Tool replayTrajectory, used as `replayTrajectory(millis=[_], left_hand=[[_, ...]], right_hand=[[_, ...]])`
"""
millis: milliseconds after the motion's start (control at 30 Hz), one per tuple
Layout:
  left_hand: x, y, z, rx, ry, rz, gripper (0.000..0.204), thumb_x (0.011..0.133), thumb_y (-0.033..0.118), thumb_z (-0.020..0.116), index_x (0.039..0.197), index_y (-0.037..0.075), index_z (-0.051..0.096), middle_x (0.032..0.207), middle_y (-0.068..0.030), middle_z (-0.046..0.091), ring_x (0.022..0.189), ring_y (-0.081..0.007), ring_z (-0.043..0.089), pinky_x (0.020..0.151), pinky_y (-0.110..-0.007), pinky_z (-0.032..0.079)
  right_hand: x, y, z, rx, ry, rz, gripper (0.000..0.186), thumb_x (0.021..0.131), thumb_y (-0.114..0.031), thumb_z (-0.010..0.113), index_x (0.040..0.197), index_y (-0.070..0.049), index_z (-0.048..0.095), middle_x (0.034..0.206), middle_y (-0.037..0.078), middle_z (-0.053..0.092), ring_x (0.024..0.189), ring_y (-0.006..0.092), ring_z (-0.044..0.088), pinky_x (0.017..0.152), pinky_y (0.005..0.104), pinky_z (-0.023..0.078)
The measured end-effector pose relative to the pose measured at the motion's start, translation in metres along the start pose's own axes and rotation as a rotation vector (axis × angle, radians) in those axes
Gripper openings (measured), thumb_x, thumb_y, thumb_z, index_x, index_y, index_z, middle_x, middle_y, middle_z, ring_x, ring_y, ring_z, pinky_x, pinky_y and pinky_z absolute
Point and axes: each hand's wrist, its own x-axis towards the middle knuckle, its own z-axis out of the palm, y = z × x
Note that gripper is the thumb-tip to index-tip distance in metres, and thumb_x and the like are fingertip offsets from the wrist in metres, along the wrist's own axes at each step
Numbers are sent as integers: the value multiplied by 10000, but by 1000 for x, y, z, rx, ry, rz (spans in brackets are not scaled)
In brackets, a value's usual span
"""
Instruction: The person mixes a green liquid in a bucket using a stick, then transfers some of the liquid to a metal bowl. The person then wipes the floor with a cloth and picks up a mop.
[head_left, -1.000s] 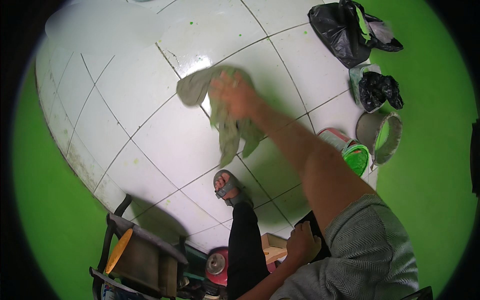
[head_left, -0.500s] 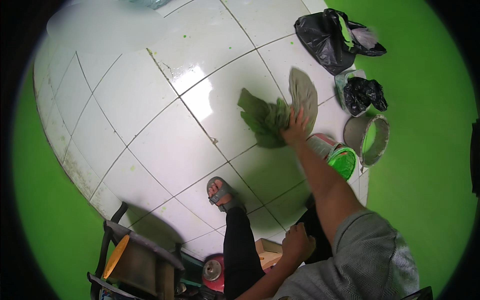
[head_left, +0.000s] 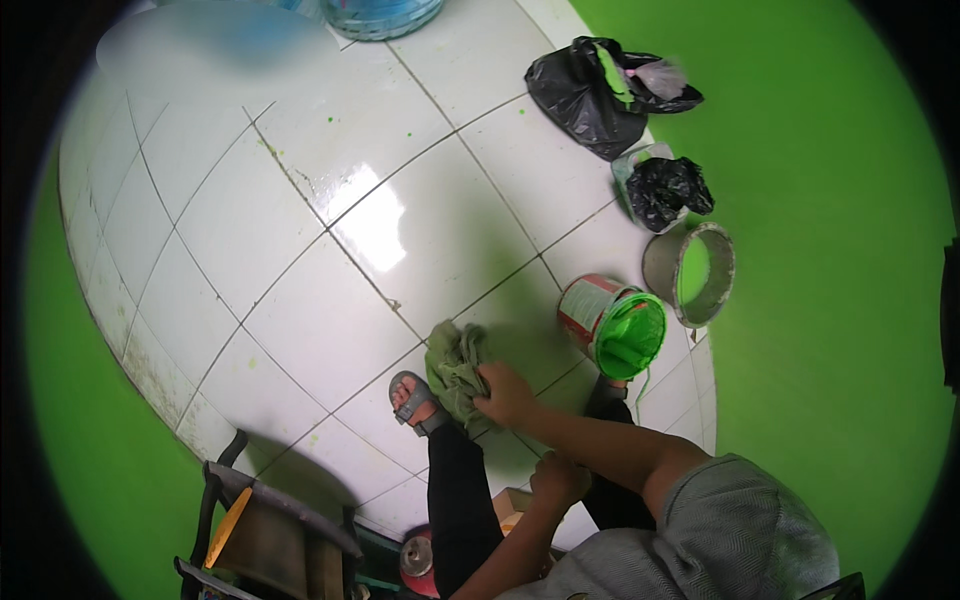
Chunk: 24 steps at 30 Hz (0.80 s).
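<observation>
A crumpled grey-green cloth is bunched up on the white floor tiles, just beside my left sandal. My right hand reaches across from the right and has its fingers closed on the cloth's right side. Lower down, close to my legs, my left hand is curled into a fist; whatever its fingers may hold is hidden. To the right of the cloth a paint bucket, smeared with bright green paint inside, leans over on the floor.
Behind the paint bucket a grey tub with green paint stands against the green wall. Beyond it are a container topped by a black bag and a larger black plastic bag. A dark chair stands at lower left; a blue water jug is at the top.
My right hand has drawn the cloth toward me and leftward, from near the bucket to beside my left foot. The cloth was spread out and is now bunched. The view has shifted.
</observation>
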Motion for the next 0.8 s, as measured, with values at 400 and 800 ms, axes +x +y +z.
replayTrajectory(millis=[400, 800], left_hand=[[63, -56, 71, -70, 164, 211, 674, 912, 349, 669, 1441, 17, 417, 1292, -321, 600, 1144, -487, 620, 940, -531, 525], [-24, 33, -27, -1766, 2, 400, 507, 1039, 412, 548, 1377, 34, 569, 1268, -161, 654, 1169, -273, 636, 981, -417, 540]], right_hand=[[-62, -43, -155, 84, 281, -187, 428, 842, -248, 767, 1140, -18, 565, 1055, 219, 571, 949, 419, 605, 815, 482, 508], [-149, -47, -196, 240, -110, -81, 407, 955, -449, 623, 1004, -46, 654, 850, 230, 626, 825, 408, 669, 735, 509, 534]])
